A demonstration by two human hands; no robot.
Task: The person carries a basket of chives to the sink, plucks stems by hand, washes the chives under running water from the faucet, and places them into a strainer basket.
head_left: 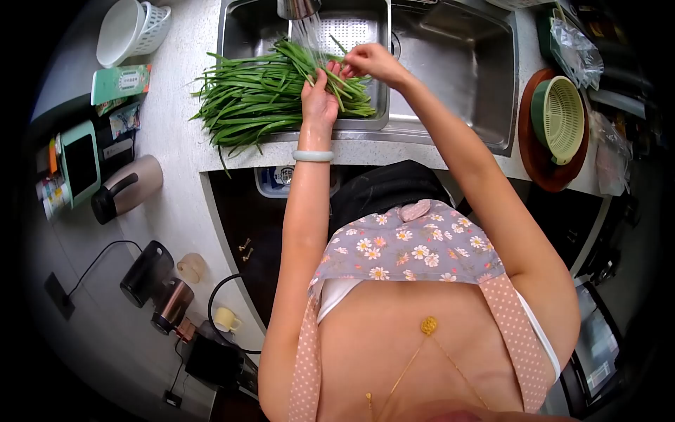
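Note:
A large heap of long green garlic chives (246, 105) lies across the left sink basin (385, 91) and over the counter edge. Water runs from the faucet (298, 8) onto the leaves near my hands. My left hand (320, 102), palm up with a pale bangle on the wrist, has its fingers curled around a few stalks above the heap. Just to its right, my right hand (373, 63) is closed in a pinch on a thin stalk beside the same bunch. Part of its fingertips is hidden.
A white perforated tray (351, 29) sits in the left basin, with a second steel basin (457, 70) beside it. Green and cream strainer bowls (562, 119) rest on a brown board at right. White baskets (121, 32) and a kettle (130, 186) stand at left.

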